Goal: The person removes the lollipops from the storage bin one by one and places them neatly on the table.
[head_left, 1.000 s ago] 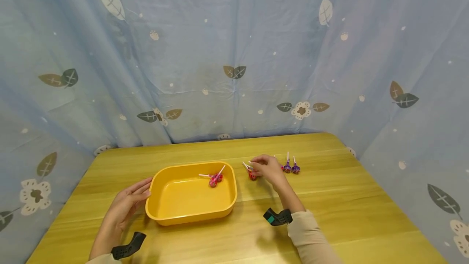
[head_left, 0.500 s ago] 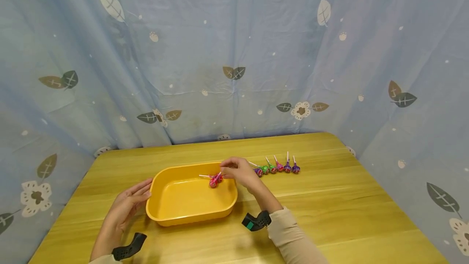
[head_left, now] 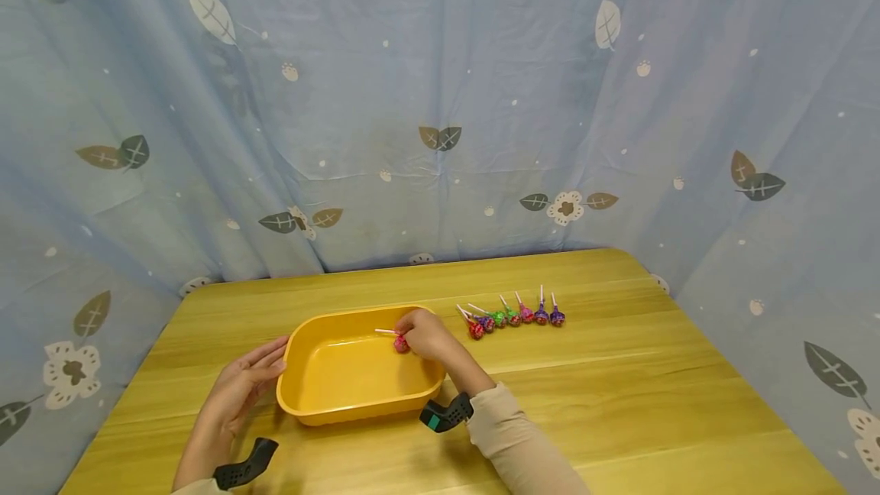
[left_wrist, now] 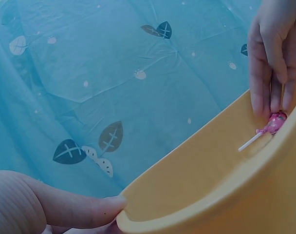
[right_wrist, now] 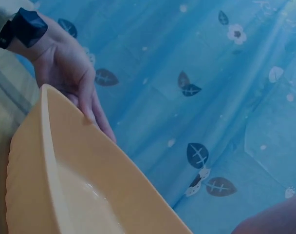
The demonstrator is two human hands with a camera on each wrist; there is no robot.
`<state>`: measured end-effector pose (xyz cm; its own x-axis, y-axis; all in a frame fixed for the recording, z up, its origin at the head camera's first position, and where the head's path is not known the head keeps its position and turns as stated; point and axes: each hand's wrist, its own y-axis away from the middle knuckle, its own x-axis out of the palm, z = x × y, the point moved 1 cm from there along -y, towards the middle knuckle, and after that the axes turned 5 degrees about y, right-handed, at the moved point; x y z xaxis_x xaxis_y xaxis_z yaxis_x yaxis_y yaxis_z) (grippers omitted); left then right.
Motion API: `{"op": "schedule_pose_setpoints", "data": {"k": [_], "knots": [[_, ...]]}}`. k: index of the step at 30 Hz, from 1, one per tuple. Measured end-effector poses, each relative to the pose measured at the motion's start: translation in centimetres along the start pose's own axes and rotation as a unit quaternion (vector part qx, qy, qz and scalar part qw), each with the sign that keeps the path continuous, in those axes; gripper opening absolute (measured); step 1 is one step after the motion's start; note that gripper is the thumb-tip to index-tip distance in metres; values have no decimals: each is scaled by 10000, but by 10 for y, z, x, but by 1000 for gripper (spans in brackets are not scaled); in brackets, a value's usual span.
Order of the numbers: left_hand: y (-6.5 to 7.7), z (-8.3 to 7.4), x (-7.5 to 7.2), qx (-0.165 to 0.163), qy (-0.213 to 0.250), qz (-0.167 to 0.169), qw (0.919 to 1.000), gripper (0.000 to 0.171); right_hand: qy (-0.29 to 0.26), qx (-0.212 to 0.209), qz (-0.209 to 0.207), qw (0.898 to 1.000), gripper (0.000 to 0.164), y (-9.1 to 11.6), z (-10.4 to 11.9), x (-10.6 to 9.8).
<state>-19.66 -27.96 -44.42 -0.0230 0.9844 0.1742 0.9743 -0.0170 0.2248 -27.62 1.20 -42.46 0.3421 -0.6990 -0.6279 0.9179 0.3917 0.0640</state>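
A yellow plastic tray stands on the table. My left hand rests at its left end, thumb tip touching the rim and fingers along the outer wall. My right hand reaches down inside the tray's right end. In the left wrist view its fingers are fairly straight, their tips right at a pink lollipop with a white stick. In the head view this pink lollipop shows beside the fingers. The hand hides the spot where a second lollipop lay. Whether they touch it cannot be made out.
Right of the tray, several wrapped lollipops lie in a row on the wooden table, red, purple, green and pink, sticks pointing away. A blue patterned curtain hangs behind the table.
My right hand has moved left from the lollipop row, over the tray's rim and down into it. The red lollipop is uncovered on the table again. My left hand stays at the tray.
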Motion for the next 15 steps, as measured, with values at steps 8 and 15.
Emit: {"op": "schedule_pose_setpoints", "data": {"k": [8,15], "knots": [[-1,0,0,19,112,-8,9999,70,410,15,125,9991,25,-7,0,7],[0,1,0,55,77,-17,10000,70,-267,-109,210,9994,34,-11,-1,16]]}}
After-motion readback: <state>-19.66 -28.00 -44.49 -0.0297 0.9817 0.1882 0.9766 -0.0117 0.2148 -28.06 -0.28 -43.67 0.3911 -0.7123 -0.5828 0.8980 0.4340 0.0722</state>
